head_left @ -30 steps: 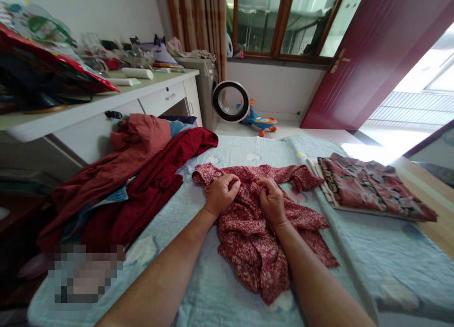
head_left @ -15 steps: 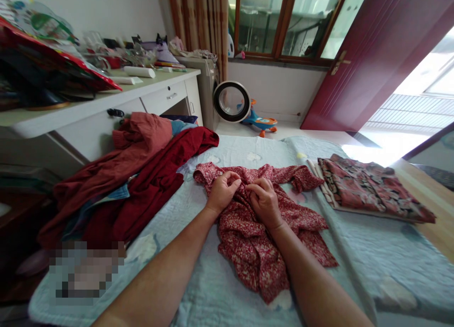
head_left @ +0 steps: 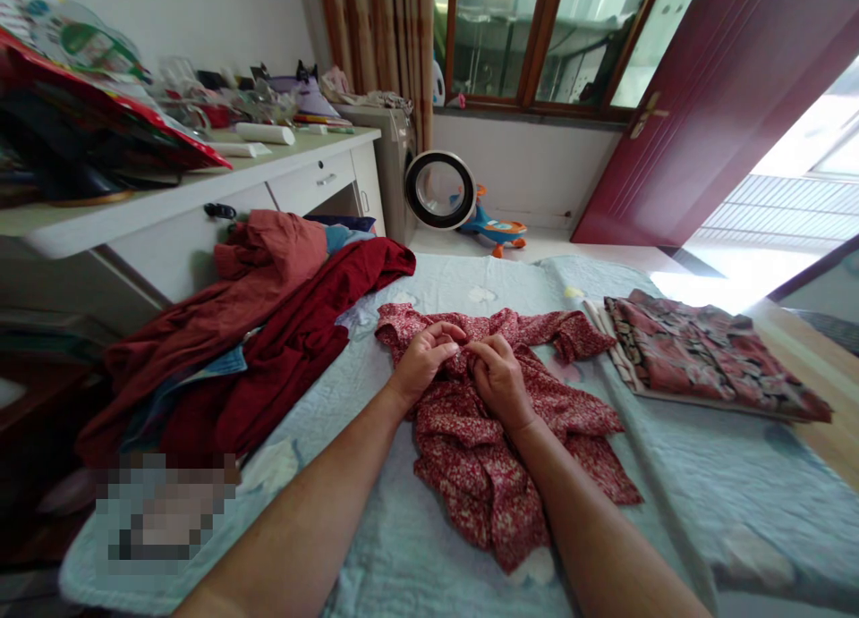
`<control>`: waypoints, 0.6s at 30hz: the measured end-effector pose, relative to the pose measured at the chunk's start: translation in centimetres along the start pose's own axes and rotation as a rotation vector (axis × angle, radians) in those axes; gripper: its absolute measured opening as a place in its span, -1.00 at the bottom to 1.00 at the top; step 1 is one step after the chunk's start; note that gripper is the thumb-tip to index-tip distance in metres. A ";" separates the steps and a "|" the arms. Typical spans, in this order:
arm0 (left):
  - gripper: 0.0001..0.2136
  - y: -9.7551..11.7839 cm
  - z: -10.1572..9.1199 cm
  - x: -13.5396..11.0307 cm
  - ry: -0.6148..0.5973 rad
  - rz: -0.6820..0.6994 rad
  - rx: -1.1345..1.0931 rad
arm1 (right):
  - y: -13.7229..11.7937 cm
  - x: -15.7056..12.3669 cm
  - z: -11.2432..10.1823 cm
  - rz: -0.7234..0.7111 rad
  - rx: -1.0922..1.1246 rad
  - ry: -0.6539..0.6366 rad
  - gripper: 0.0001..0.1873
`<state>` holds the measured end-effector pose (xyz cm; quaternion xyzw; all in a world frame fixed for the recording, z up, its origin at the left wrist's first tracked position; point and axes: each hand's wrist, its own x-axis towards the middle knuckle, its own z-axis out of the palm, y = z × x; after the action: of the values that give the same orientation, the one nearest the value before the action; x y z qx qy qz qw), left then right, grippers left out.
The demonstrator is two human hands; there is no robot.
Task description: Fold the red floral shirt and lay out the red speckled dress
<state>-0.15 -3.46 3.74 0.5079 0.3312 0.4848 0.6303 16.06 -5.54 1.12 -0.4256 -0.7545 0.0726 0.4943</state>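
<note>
A red floral shirt (head_left: pixel 483 457) lies crumpled on the pale blue bedspread (head_left: pixel 376 546), its sleeves spread to both sides. My left hand (head_left: pixel 426 363) pinches the cloth near the collar with thumb and forefinger. Close beside it, my right hand (head_left: pixel 497 376) is also closed on the shirt, fingertips almost touching the left ones. The small detail between my fingertips is too fine to make out. Folded flat to the right rests a pink and black patterned garment (head_left: pixel 711 354) on top of white cloth.
Dark red and rust-coloured clothes (head_left: pixel 268 350) are heaped at the bed's left edge. Behind them stands a cluttered white desk (head_left: pixel 301 171). A washing machine with an open round door (head_left: pixel 439 190), a blue and orange ride-on toy (head_left: pixel 497 229) and a red door (head_left: pixel 644 126) lie beyond.
Both hands stay at the shirt's collar with only slight finger movement, and the left fingers shift a little to the right. The view has barely shifted.
</note>
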 end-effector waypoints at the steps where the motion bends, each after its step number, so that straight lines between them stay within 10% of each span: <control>1: -0.79 0.0 0.0 0.0 -0.004 -0.009 -0.006 | -0.1 0.1 0.0 0.013 0.017 0.017 -0.69; 18: -0.71 -0.6 -0.5 0.4 0.026 -0.086 -0.176 | -1.2 0.3 -0.8 0.033 0.080 0.052 -0.78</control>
<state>-0.38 -2.96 3.08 0.4292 0.3171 0.4912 0.6884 15.98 -6.33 2.29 -0.4196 -0.7308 0.1000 0.5289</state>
